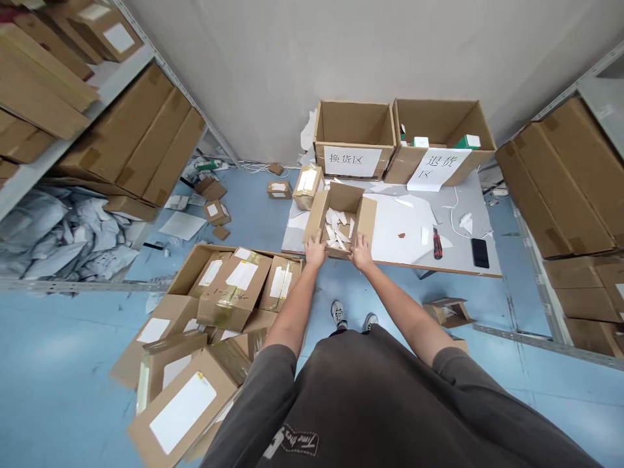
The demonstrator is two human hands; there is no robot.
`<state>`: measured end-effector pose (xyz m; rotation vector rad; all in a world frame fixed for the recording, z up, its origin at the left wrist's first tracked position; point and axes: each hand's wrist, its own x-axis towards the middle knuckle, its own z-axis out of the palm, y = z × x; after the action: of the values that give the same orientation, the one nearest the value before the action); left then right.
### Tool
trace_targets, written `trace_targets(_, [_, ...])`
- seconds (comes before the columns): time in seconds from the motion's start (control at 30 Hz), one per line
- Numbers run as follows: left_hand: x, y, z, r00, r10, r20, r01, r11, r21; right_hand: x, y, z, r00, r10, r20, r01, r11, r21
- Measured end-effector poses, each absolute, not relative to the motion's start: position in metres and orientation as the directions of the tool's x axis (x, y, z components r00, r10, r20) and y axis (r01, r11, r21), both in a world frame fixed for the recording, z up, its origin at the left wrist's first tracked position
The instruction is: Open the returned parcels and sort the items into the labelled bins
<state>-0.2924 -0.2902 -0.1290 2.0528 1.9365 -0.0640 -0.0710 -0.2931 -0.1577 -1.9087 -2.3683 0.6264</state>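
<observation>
An open cardboard box (364, 218) sits at the front edge of the table, its side flaps folded outward. White paper scraps (336, 227) lie loose inside it. My left hand (315, 249) grips the near left corner of this box, and my right hand (361, 252) has hold of the near right corner. Some of the fingertips are over the rim, while the thumbs are hard to make out. Just behind it on the left stands a smaller taped carton (308, 187) with a white label.
Two large open boxes with paper signs, one left (353, 162) and one right (439, 166), stand along the wall. A red-and-black utility knife (437, 244) and a phone (480, 253) lie on the table (390, 227). Taped cartons (236, 286) pile up at left. Shelves flank both sides.
</observation>
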Motion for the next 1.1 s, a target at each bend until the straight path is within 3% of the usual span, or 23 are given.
trace_targets(0.27, [-0.271,-0.289,-0.114,0.114,0.986,-0.120,0.956,-0.076,0.284,-0.044,-0.287,-0.141,-0.261,0.957,-0.125,0.928,0.213,-0.306])
trace_targets(0.5, [-0.232,-0.270,-0.086,0.211,0.977,0.006,0.926,-0.202,0.318,0.001,-0.293,-0.117,-0.185,0.982,0.046,0.933,0.190,-0.306])
trace_targets(0.83, [-0.093,-0.249,-0.055,0.500,0.848,0.176,0.781,-0.529,0.332,0.124,-0.345,-0.067,0.145,0.980,0.137,0.960,-0.105,-0.259])
trace_targets(1.1, [0.079,-0.302,-0.048,0.707,0.677,0.205,0.597,-0.727,0.340,0.257,-0.459,-0.052,0.428,0.882,0.199,0.894,-0.381,-0.236])
